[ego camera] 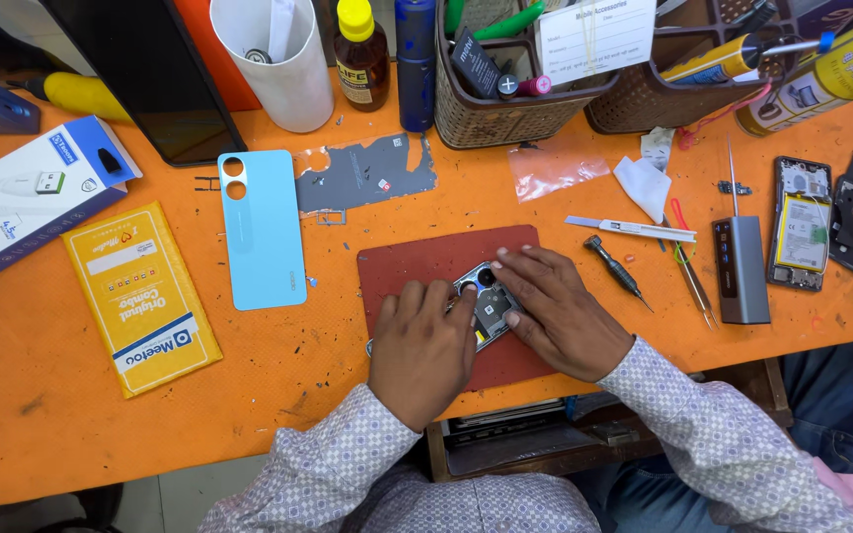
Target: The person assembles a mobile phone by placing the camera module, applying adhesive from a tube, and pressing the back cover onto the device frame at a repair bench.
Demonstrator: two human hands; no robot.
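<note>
Both hands on opened phone, screwdriver beside, blue back cover apart

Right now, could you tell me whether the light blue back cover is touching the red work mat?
Apart. The head view shows the light blue back cover lying left of the red work mat, with a strip of bare orange table between them.
</note>
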